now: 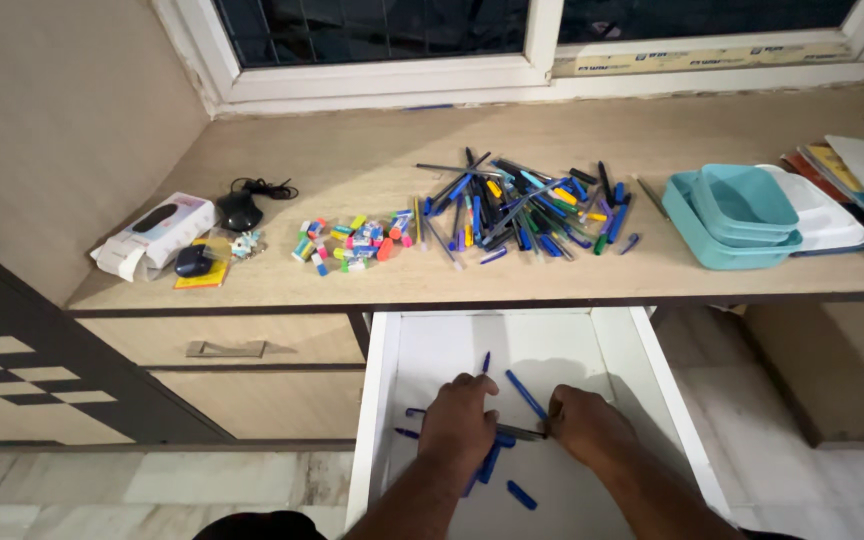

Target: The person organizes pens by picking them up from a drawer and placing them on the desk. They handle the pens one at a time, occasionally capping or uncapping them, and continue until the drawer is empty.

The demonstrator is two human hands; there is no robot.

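In drawer: pen diagonal, tip up-left

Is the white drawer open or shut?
Open: the drawer is pulled out below the desk, pens visible inside.

Two teal tubs, two mice, perhaps six drawer pens.

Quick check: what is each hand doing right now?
Left hand: palm down on pens in the open drawer; grip cannot be told.
Right hand: closed on a dark pen.
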